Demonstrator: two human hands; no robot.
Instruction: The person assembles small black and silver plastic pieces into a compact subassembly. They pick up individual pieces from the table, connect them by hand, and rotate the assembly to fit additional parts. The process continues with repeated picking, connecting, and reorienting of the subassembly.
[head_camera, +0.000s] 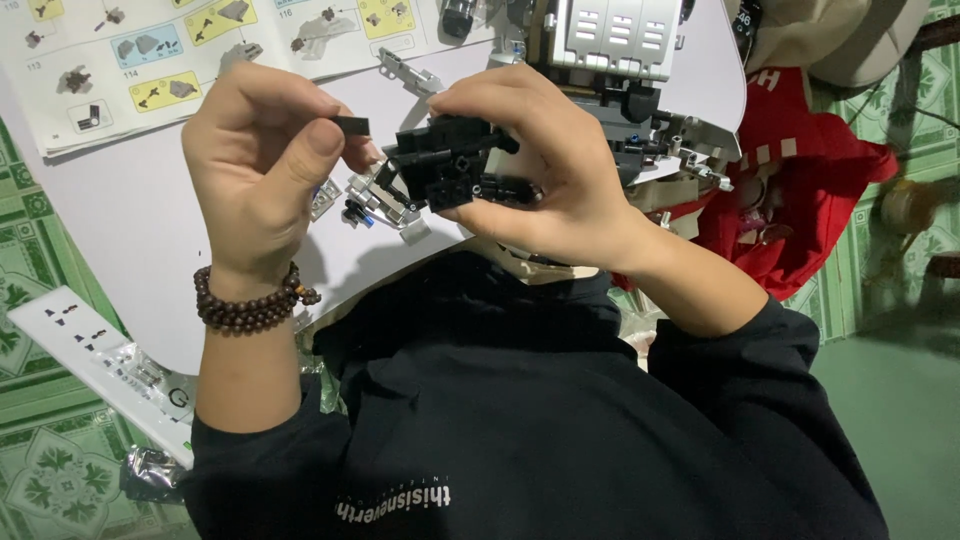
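Left hand (262, 165): thumb + forefinger pinched shut on a small flat black plastic brick piece (351, 126), held just left of the build, not yet touching it. Dark wooden bead bracelet (250, 306) on that wrist.
Right hand (545, 165): fingers wrapped round a black brick-built sub-assembly w/ studs and pins (452, 165), closed firm on it, thumb underneath, fingertips over the top.
Where: both held in mid-air over the white tabletop (120, 230), centre of view, near the person's chest.
Below hands: small grey-and-white brick cluster w/ blue pin (375, 205) lying on the tabletop, partly hidden by the hands.
Far side: large grey, white and black brick model (615, 45) at far right; open printed instruction booklet w/ coloured step boxes (150, 50) at far left.
Around: red cloth (800, 190) right of the tabletop; white power strip (95, 355) near left on green patterned floor tiles (45, 470).
Doing it well (my read): keep the right grip steady, line the small piece square w/ the studs, press straight, no twisting; can't tell the exact mating spot, fingers hide it.
Risk: tiny piece may slip from the pinch and drop among loose parts.
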